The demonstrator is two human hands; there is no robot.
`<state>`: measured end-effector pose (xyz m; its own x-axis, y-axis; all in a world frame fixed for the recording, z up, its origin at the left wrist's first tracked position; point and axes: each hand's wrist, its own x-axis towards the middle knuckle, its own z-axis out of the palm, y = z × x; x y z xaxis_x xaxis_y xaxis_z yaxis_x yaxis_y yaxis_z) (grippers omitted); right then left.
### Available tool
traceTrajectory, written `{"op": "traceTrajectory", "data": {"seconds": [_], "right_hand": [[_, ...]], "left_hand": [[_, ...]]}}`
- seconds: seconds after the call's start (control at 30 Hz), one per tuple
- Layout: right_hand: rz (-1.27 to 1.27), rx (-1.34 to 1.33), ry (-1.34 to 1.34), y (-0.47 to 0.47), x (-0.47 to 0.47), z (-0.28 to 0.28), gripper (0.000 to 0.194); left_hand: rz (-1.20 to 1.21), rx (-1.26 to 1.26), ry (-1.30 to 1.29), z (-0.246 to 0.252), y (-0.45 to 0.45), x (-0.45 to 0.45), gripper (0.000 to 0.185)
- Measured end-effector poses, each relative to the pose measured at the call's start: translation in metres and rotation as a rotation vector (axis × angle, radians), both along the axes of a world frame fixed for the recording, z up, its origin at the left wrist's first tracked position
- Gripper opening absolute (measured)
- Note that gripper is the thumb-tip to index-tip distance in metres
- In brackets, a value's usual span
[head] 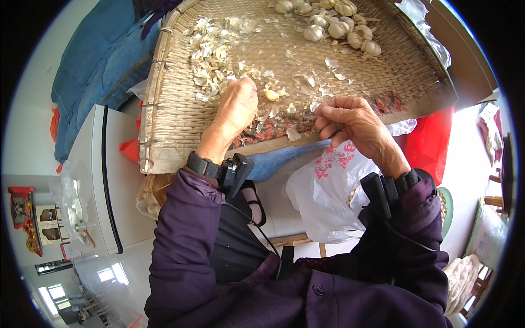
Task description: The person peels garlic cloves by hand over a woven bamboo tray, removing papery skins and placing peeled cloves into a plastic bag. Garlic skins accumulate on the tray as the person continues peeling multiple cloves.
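Note:
My left hand (241,104) is low over the woven wicker tray (172,94), beside a pile of papery garlic skins (209,51). Its fingers are curled, and their tips are hidden from me. A yellowish garlic clove (271,94) lies just right of that hand. Over the tray's front edge is my right hand (348,121), thumb and forefinger close together and the other fingers bent. A white flake of skin (314,106) shows at its fingertips; whether it is pinched or lies behind them is unclear. Several whole garlic bulbs (338,28) are heaped at the tray's far right.
Red and black patterned cloth (283,125) lines the tray's front edge. Below hangs a white plastic bag (324,197) with red printing, near a red bag (428,143). A white cabinet (127,180) stands left; blue cloth (102,61) lies behind it. Cables trail from both wrist straps.

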<state>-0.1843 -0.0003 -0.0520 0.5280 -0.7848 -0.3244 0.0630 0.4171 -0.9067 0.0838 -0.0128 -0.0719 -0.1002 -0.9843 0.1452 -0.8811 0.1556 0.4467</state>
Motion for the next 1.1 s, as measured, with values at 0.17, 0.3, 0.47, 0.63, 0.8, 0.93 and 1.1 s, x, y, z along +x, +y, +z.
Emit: {"op": "traceTrajectory", "data": {"seconds": [0.17,0.3,0.47,0.63,0.8,0.93,1.1], "right_hand": [[-0.011,0.002,0.010,-0.001,-0.001,0.001,0.023],[-0.006,0.003,0.001,0.000,-0.001,0.000,0.023],[-0.003,-0.004,0.005,-0.001,0.000,0.000,0.023],[-0.001,-0.006,0.014,-0.001,0.000,-0.001,0.023],[0.009,-0.002,0.032,-0.001,-0.001,-0.004,0.024],[0.001,0.035,-0.003,-0.001,-0.001,-0.001,0.024],[0.000,0.036,-0.031,0.001,-0.001,-0.001,0.019]], "left_hand": [[0.059,0.099,0.425,0.009,0.000,-0.003,0.014],[-0.153,0.030,0.337,0.012,0.005,-0.015,0.014],[-0.170,-0.099,0.070,0.012,0.001,-0.028,0.016],[-0.232,-0.105,-0.079,0.007,-0.005,-0.029,0.017],[-0.366,-0.223,-0.200,0.003,-0.003,-0.033,0.017],[-0.203,-0.091,-0.168,0.002,0.000,-0.048,0.016],[-0.175,-0.200,-0.217,-0.007,0.005,-0.061,0.009]]}}
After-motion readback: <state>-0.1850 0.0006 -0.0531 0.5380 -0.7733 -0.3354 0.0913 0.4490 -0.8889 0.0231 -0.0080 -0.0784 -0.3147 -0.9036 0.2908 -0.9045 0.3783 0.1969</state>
